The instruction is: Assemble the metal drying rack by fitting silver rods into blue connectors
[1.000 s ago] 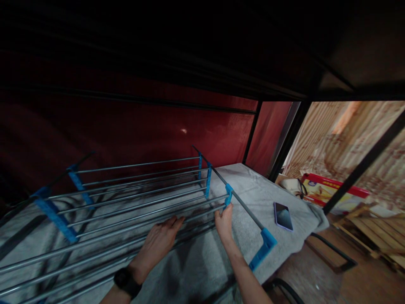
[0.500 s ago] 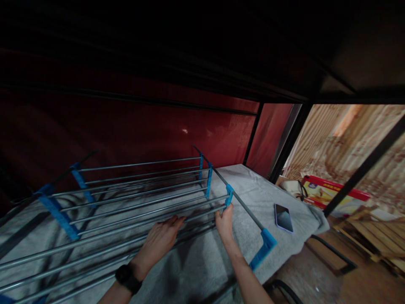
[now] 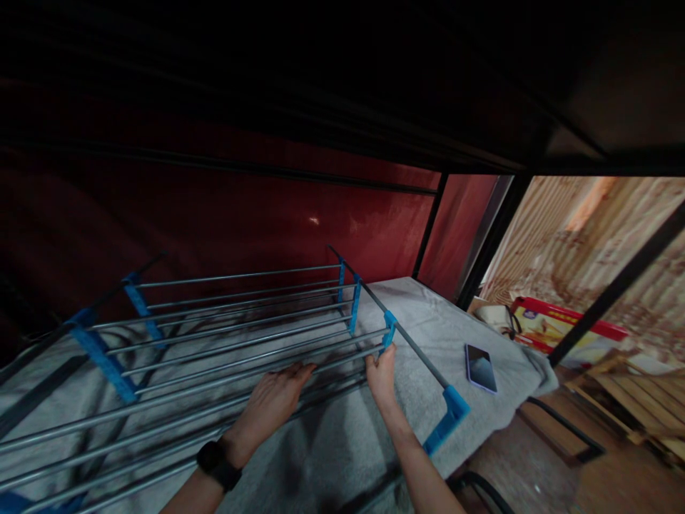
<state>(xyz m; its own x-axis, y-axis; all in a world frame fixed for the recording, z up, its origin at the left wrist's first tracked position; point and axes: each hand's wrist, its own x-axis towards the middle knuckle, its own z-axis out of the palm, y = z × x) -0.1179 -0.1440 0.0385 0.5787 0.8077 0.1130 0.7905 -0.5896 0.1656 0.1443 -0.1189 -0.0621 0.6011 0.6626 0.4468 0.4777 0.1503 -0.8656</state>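
Note:
A rack of grey metal rods point(image 3: 225, 350) with blue plastic brackets point(image 3: 104, 360) stands on a grey cloth-covered surface point(image 3: 428, 314). My left hand point(image 3: 275, 400), a black watch at its wrist, is closed around a rod near the middle of the rack. Its fingertips are partly hidden behind the rods. To its right, my right hand point(image 3: 382, 368) grips the lower end of a blue bracket point(image 3: 389, 328), where a rod meets it. A long side tube runs from there to a blue corner piece point(image 3: 447, 417).
A phone point(image 3: 480, 368) lies on the cloth at the right. Beyond the edge are a red and yellow box point(image 3: 561, 325), a wooden slatted piece point(image 3: 642, 400) and a black metal loop point(image 3: 567, 428). Black frame posts point(image 3: 495, 239) and a low dark overhead panel surround the surface.
Both hands keep their hold on the rack. The view has shifted very slightly; the left end of the rack appears a little farther right.

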